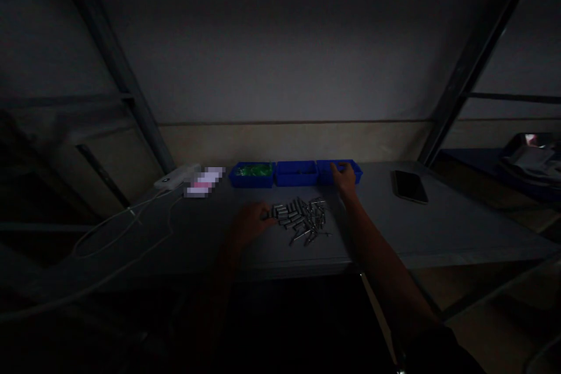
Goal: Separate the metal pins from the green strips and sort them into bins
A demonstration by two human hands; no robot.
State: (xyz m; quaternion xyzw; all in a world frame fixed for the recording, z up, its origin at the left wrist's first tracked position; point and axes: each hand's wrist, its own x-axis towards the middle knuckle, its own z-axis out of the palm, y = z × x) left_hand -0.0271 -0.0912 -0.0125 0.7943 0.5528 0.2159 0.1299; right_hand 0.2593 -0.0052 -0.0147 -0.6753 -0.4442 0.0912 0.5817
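Observation:
The scene is dim. A heap of several small grey metal cylinders and thin pins (pixel 301 220) lies on the grey table (pixel 438 228). My left hand (pixel 250 223) rests at the heap's left edge, fingers curled against the nearest cylinders. My right hand (pixel 344 178) reaches into the right blue bin (pixel 356 170), fingers bent down; what they touch is hidden. The middle blue bin (pixel 297 173) and the left blue bin (pixel 253 175), which holds green parts, stand beside it in a row.
A dark phone (pixel 409 186) lies at the right of the table. A white power bank (pixel 176 177) with white cables (pixel 118 228) and a blurred pink-white item (pixel 203 182) sit at the left. Dark metal frame posts (pixel 468 64) flank the wall.

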